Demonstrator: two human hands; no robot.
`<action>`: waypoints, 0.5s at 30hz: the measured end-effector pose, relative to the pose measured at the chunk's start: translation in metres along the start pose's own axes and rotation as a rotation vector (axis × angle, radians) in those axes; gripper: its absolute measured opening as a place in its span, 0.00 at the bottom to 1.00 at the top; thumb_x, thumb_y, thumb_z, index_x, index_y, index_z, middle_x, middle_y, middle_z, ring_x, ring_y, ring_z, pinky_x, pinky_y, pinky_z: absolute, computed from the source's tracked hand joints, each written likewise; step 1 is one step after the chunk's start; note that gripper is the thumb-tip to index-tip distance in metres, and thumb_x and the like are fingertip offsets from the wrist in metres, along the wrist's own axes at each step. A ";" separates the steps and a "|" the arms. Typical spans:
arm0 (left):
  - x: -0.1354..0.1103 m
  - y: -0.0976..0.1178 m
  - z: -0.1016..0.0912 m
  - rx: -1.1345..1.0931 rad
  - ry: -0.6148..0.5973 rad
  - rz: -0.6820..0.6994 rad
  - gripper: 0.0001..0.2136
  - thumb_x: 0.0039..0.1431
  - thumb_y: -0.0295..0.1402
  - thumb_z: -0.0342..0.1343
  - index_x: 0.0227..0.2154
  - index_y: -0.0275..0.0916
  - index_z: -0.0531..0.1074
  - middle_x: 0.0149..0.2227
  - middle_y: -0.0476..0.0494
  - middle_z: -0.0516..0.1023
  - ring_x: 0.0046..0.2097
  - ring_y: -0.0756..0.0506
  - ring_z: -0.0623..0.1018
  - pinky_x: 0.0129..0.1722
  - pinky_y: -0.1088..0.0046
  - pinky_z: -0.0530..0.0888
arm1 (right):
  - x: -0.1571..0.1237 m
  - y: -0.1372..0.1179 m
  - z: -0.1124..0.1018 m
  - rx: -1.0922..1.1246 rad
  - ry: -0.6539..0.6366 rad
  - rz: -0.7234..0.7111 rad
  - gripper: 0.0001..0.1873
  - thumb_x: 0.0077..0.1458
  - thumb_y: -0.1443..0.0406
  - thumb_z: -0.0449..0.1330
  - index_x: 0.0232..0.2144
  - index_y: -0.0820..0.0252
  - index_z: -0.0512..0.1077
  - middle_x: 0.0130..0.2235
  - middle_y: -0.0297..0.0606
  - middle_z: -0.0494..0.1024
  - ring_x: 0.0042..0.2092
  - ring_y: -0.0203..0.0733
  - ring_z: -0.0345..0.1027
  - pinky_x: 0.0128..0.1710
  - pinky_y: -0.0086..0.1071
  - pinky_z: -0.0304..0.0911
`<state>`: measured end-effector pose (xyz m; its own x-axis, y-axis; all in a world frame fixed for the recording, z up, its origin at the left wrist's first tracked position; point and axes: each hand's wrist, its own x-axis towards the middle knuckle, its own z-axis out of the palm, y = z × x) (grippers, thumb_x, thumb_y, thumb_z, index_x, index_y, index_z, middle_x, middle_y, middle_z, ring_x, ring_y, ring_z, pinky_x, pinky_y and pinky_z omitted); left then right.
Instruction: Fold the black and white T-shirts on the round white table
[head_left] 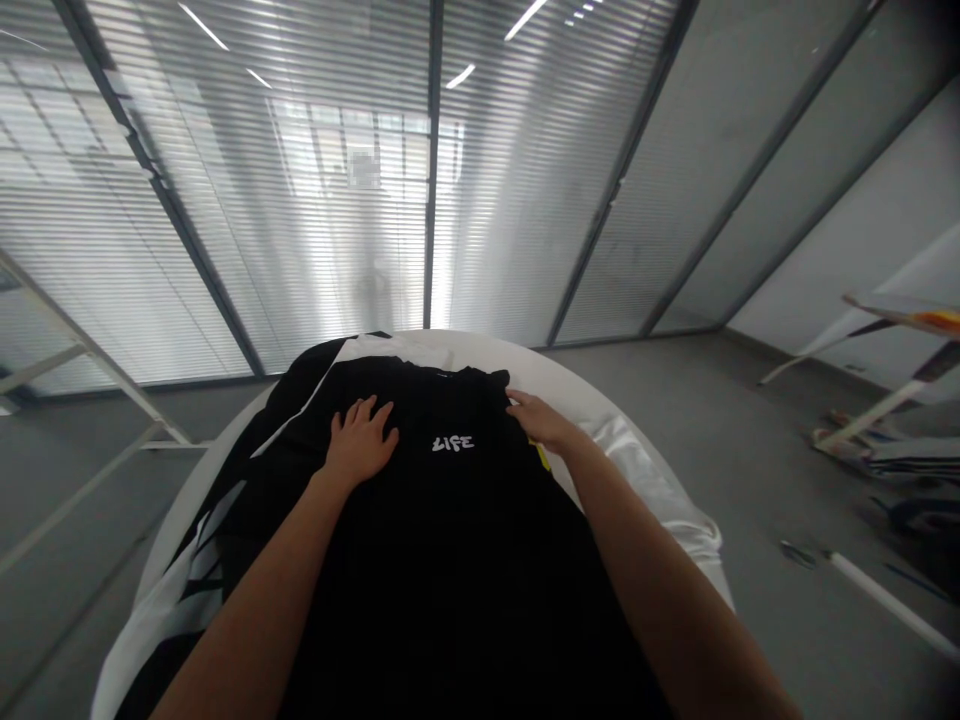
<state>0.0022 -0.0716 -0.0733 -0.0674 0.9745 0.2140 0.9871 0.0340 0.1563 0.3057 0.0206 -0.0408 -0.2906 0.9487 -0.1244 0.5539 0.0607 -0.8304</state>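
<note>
Atop a round white table (450,348), smoothing a spread black cotton T-shirt with white lettering (450,540), left hand (360,440) open flat on it, right hand (541,420) at its edge (grip impossible to tell), next likely needing even outward strokes.

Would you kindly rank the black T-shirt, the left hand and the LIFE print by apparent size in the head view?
1. black T-shirt, by far
2. left hand, flat on it
3. LIFE print, smallest; it lies beside the hand, so nearness hardly matters.
</note>
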 end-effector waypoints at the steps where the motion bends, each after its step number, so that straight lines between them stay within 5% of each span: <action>1: -0.001 0.003 -0.003 -0.006 0.021 -0.001 0.24 0.61 0.41 0.47 0.59 0.45 0.65 0.64 0.36 0.60 0.65 0.33 0.57 0.59 0.41 0.54 | -0.003 -0.005 0.006 0.049 -0.039 0.004 0.28 0.54 0.69 0.51 0.58 0.58 0.65 0.29 0.35 0.77 0.23 0.33 0.62 0.21 0.23 0.56; 4: -0.002 0.017 -0.016 -0.068 0.113 -0.003 0.19 0.59 0.37 0.49 0.52 0.45 0.72 0.59 0.37 0.68 0.62 0.34 0.62 0.60 0.43 0.54 | -0.010 -0.019 0.025 0.163 -0.112 -0.026 0.31 0.54 0.68 0.51 0.61 0.55 0.61 0.28 0.31 0.76 0.22 0.32 0.61 0.22 0.23 0.57; 7: 0.004 0.039 -0.028 -0.319 0.130 0.010 0.16 0.61 0.36 0.47 0.47 0.43 0.75 0.49 0.40 0.75 0.54 0.39 0.70 0.56 0.54 0.64 | -0.015 -0.027 0.044 0.252 -0.118 -0.135 0.29 0.54 0.68 0.52 0.59 0.57 0.65 0.35 0.33 0.78 0.31 0.36 0.68 0.33 0.28 0.65; 11: 0.028 0.074 -0.029 -0.853 -0.126 -0.106 0.21 0.65 0.43 0.40 0.49 0.39 0.71 0.41 0.40 0.78 0.37 0.46 0.77 0.36 0.70 0.74 | -0.021 -0.033 0.067 0.255 -0.091 -0.244 0.27 0.54 0.68 0.52 0.57 0.57 0.67 0.46 0.36 0.78 0.48 0.42 0.68 0.51 0.37 0.62; 15: 0.057 0.098 -0.018 -0.894 -0.330 -0.230 0.22 0.60 0.50 0.46 0.39 0.35 0.74 0.33 0.41 0.77 0.27 0.47 0.75 0.23 0.74 0.69 | -0.026 -0.039 0.080 0.125 -0.056 -0.268 0.26 0.54 0.71 0.51 0.55 0.59 0.68 0.48 0.38 0.77 0.50 0.43 0.67 0.52 0.36 0.60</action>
<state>0.0925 -0.0167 -0.0280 -0.0662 0.9828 -0.1723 0.4716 0.1830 0.8626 0.2293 -0.0315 -0.0484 -0.4579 0.8852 0.0817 0.3520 0.2649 -0.8977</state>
